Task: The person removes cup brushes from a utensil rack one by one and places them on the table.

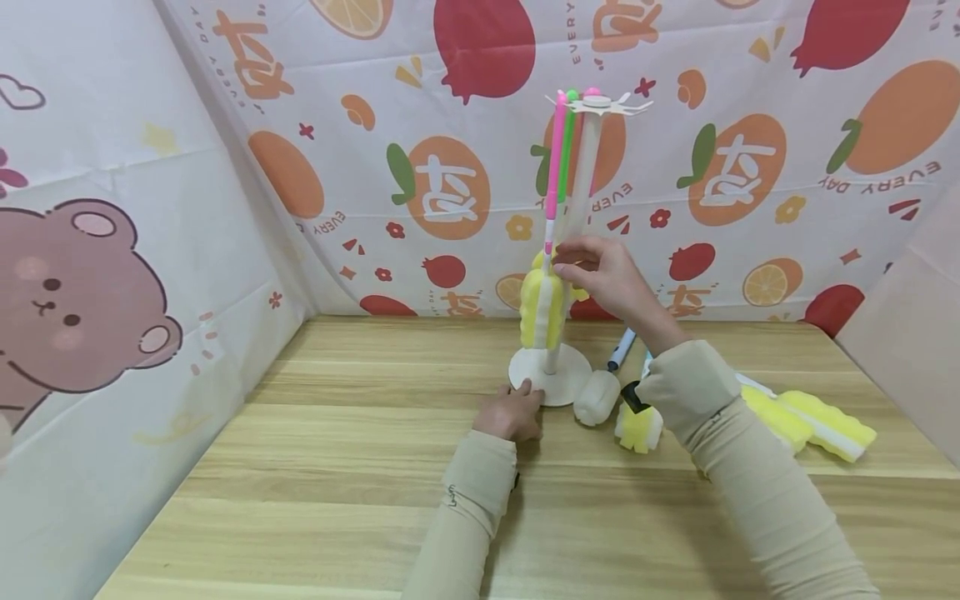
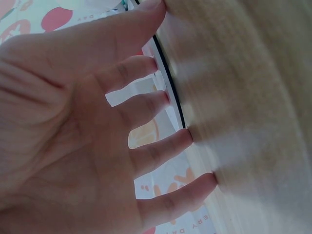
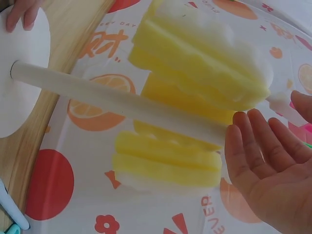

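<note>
A white rack stands upright, with a round base point(image 1: 553, 388), a pole point(image 1: 584, 175) and a hooked top point(image 1: 600, 105). Sponge bottle brushes hang from it heads down. One has a pink handle point(image 1: 557, 158) and a yellow-and-white sponge head point(image 1: 542, 310); another has a green handle point(image 1: 567, 158). My left hand point(image 1: 512, 414) touches the near left edge of the base, fingers spread. Beside the pole and the pink brush's neck, my right hand point(image 1: 603, 271) has its thumb apart from its loosely bent fingers point(image 3: 248, 141), and no grip shows.
To the right of the base lie a brush with a whitish head point(image 1: 597, 398) and a small yellow-and-white sponge head point(image 1: 638, 427). Farther right, larger yellow-and-white sponge heads point(image 1: 828, 423) rest on the wooden table point(image 1: 337, 467). A fruit-printed cloth point(image 1: 337, 208) hangs behind.
</note>
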`<action>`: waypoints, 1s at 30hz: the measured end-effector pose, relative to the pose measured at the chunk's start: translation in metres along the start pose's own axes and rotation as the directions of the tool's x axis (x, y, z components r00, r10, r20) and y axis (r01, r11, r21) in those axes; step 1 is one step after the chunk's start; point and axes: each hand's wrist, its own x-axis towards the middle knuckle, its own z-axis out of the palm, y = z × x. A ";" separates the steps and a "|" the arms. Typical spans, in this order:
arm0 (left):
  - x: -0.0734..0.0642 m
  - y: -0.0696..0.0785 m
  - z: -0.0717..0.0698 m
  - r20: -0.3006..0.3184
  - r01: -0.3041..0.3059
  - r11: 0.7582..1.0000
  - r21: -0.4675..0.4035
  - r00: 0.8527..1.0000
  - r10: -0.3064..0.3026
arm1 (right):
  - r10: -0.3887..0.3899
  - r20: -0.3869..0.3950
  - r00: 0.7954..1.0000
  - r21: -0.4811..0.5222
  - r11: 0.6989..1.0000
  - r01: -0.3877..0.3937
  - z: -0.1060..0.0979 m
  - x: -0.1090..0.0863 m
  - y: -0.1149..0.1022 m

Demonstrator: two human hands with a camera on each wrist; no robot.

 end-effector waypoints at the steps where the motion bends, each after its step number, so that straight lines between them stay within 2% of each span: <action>1: 0.000 0.000 0.000 0.001 0.001 1.000 -0.002 1.000 -0.001 | 0.006 0.004 1.000 0.004 1.000 -0.006 0.000 0.000 0.000; 17: 0.000 -0.001 0.001 -0.008 0.003 1.000 -0.020 1.000 -0.003 | 0.076 0.033 0.997 0.075 0.994 -0.079 0.003 0.005 -0.004; 25: -0.001 0.000 0.001 -0.009 0.007 1.000 -0.021 1.000 -0.008 | 0.064 0.041 0.997 0.117 0.991 -0.068 0.007 0.009 -0.007; 30: -0.001 0.000 0.001 -0.003 0.012 1.000 -0.020 1.000 -0.012 | 0.041 0.014 0.999 0.108 0.993 -0.042 0.010 0.009 -0.008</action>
